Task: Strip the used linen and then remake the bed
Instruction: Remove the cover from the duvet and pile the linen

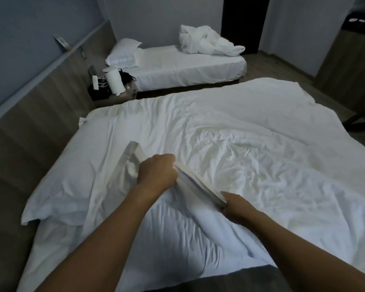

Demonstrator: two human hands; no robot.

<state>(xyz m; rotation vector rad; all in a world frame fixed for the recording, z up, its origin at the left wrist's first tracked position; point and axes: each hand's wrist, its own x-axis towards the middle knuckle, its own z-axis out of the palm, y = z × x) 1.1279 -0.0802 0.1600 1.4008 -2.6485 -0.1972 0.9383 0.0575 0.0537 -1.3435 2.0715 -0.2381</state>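
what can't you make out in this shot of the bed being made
Head view, the only one:
- Left hand fingertips: buried in the gathered sheet edge, so its grip is partly hidden.
- Right hand: fingers tucked under that same fold.
- Nightstand clutter: too small and dim to identify.
- Near bed mattress: fully covered by linen.
- Bundle on the far bed: duvet or sheets, unclear.

Second bed [177, 68] with bundled duvet [209, 44]; cluttered nightstand [122, 95]
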